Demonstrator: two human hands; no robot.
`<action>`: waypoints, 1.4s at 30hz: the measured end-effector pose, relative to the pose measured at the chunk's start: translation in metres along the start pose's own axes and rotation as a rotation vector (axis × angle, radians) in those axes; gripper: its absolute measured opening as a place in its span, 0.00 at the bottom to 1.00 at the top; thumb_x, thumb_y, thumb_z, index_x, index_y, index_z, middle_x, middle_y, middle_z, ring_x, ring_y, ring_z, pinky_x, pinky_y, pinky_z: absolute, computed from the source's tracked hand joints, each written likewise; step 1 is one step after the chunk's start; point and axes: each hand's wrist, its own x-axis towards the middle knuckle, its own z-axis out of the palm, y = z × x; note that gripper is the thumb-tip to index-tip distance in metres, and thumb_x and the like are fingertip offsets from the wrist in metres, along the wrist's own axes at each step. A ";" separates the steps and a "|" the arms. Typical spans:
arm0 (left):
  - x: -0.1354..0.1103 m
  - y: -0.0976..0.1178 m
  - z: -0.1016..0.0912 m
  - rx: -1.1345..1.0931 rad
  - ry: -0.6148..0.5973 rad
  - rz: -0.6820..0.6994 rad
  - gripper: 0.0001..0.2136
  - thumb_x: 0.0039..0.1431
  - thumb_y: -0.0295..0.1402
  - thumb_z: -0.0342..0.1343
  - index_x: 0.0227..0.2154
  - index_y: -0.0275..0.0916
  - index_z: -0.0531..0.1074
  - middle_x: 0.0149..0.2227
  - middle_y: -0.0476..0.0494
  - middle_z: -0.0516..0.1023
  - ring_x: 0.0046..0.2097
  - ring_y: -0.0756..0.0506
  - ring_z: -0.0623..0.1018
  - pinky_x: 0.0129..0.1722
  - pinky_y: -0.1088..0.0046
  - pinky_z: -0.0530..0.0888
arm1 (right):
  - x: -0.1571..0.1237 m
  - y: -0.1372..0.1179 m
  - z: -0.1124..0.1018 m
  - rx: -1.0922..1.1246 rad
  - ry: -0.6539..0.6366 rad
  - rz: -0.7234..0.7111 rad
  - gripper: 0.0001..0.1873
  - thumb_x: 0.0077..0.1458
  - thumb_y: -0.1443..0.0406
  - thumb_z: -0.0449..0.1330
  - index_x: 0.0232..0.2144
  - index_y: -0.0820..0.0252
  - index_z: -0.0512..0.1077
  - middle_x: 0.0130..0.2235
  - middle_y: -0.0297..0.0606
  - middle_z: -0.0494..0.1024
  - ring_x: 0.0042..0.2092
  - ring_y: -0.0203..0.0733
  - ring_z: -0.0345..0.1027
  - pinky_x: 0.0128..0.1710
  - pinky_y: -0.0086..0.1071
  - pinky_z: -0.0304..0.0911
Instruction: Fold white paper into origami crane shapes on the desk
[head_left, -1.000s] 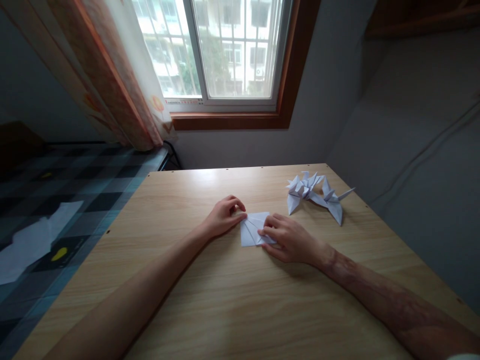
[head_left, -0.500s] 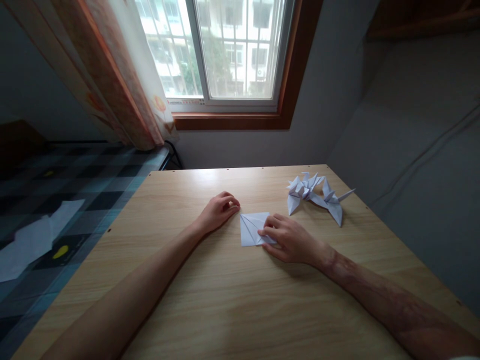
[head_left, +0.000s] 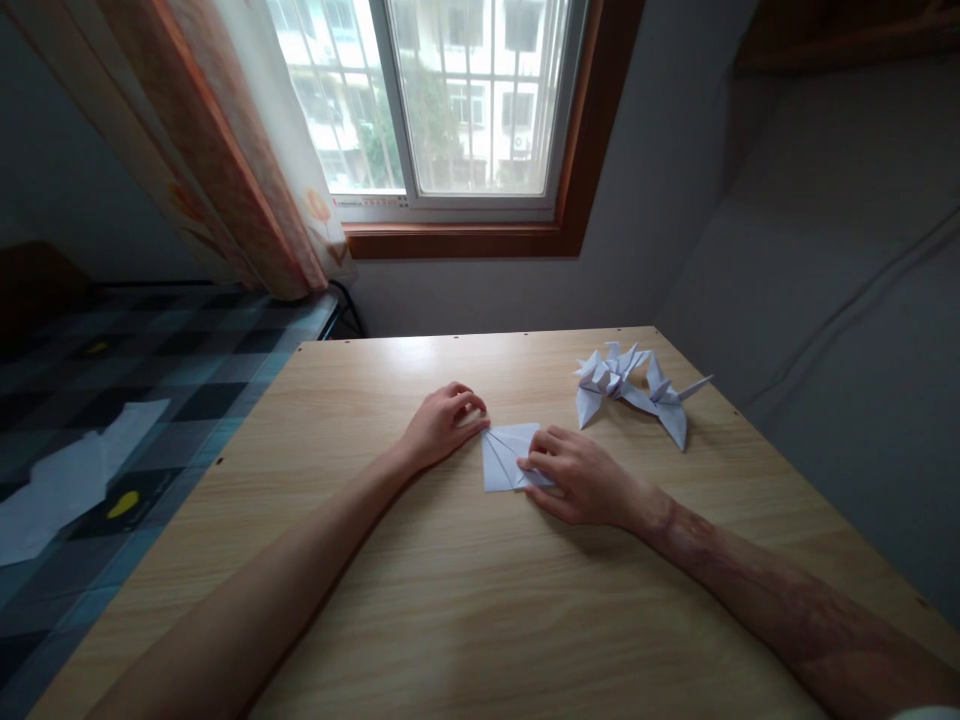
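Observation:
A folded white paper (head_left: 504,457) with several creases lies flat near the middle of the wooden table (head_left: 465,600). My right hand (head_left: 581,477) rests on its right part, fingers curled and pressing the paper down. My left hand (head_left: 442,424) lies on the table just left of the paper, fingers curled, with its fingertips at the paper's upper left corner. Nothing shows inside the left hand.
Finished white paper cranes (head_left: 634,390) sit in a cluster at the table's far right. A window (head_left: 450,100) with a curtain (head_left: 225,150) is behind the table. Left of the table is a checked bed cover (head_left: 112,400) with loose white sheets (head_left: 67,480).
My left hand drew back a little from the paper's corner and has now come back to touch it. My right hand and the paper stayed put.

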 end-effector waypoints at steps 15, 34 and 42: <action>-0.009 0.030 0.003 0.142 -0.091 0.337 0.09 0.73 0.40 0.59 0.41 0.43 0.82 0.41 0.43 0.85 0.41 0.44 0.82 0.47 0.65 0.77 | 0.000 -0.008 0.010 -0.112 0.097 0.090 0.10 0.68 0.64 0.62 0.49 0.59 0.78 0.43 0.45 0.78 0.44 0.51 0.70 0.45 0.42 0.68; -0.013 0.041 0.011 0.164 -0.202 0.210 0.28 0.69 0.50 0.62 0.66 0.40 0.74 0.66 0.37 0.78 0.67 0.36 0.78 0.68 0.56 0.75 | -0.006 0.017 0.017 0.235 0.268 0.197 0.12 0.68 0.71 0.61 0.47 0.52 0.82 0.48 0.43 0.84 0.50 0.50 0.78 0.52 0.43 0.75; -0.013 0.036 0.013 0.270 -0.331 0.257 0.30 0.76 0.52 0.51 0.74 0.45 0.64 0.75 0.41 0.64 0.76 0.38 0.65 0.77 0.55 0.59 | -0.005 0.017 0.014 0.207 0.247 0.246 0.11 0.67 0.70 0.62 0.48 0.52 0.79 0.55 0.43 0.81 0.56 0.51 0.77 0.58 0.46 0.73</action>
